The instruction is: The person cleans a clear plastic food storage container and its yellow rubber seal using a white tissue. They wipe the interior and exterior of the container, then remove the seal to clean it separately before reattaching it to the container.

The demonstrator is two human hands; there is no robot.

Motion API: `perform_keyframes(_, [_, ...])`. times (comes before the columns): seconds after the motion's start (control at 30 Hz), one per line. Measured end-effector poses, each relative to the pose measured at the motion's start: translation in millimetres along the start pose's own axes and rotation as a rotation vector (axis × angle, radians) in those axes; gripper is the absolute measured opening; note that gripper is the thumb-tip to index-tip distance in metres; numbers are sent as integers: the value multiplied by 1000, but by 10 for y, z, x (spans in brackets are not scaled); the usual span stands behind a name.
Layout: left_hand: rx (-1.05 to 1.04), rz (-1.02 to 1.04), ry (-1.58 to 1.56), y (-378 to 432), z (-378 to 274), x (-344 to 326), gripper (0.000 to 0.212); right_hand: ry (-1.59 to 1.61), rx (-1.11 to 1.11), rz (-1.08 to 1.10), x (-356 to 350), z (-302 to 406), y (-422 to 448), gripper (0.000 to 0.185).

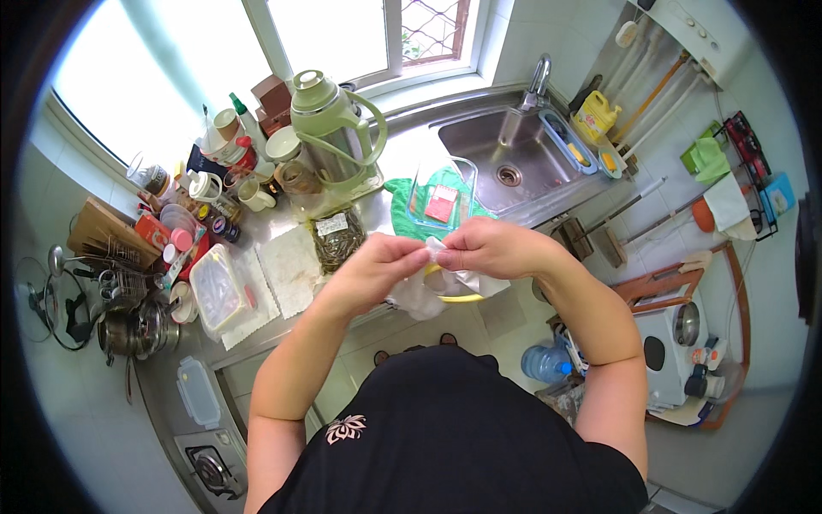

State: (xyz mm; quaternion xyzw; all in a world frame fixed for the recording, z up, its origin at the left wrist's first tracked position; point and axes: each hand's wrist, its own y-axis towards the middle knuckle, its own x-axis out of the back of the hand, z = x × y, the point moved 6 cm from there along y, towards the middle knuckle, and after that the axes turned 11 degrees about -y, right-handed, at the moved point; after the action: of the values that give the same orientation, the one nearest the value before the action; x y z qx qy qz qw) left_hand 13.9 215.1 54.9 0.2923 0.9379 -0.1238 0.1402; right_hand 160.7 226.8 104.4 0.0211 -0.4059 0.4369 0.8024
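My left hand [393,256] and my right hand [494,247] meet in front of me at the counter's front edge. Between their fingertips they pinch the gathered top of a thin white plastic bag [417,299]. Below the hands the bag hangs loosely, and a yellow-edged object [463,298] shows beneath it; its kind is unclear. Just beyond my fingers, a clear glass container [474,183] rests on a green cloth [403,204]. A red and white packet [442,203] lies in it. Left of that is a clear bag of dark dried strips [337,243], bearing a label.
A steel sink [475,138] with a faucet [538,83] is at back right. A green thermos flask [331,128] stands behind the bag of strips. Leftward are paper towels [290,266], a lidded plastic box [221,289], jars and pots [122,331]. A water jug [542,363] stands on the floor.
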Motion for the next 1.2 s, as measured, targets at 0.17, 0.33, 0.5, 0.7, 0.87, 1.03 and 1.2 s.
perform_keyframes(0.17, [-37, -50, 125, 17, 43, 113, 26, 128, 17, -104, -4, -215, -40, 39])
perform_keyframes(0.33, [-41, -283, 55, -250, 184, 790, 20, 414, -89, -153, 89, -638, -419, 34])
perform_keyframes(0.5, [-37, -215, -24, -370, 173, 946, 19, 414, -80, -173, 136, -621, -497, 35])
perform_keyframes(0.7, [48, -75, 100, -22, 108, 380, 27, 244, -18, -147, 63, -367, -202, 35])
perform_keyframes(0.87, [77, -24, -5, 186, 185, -40, 26, 258, -8, -111, -47, -340, -35, 34])
perform_keyframes(1.03, [-44, -145, 35, -63, 38, 317, 24, 536, -36, -116, -50, -648, -243, 33])
perform_keyframes(1.2, [-107, -352, -53, -454, -85, 597, 21, 852, -18, -218, -71, -1187, -494, 39])
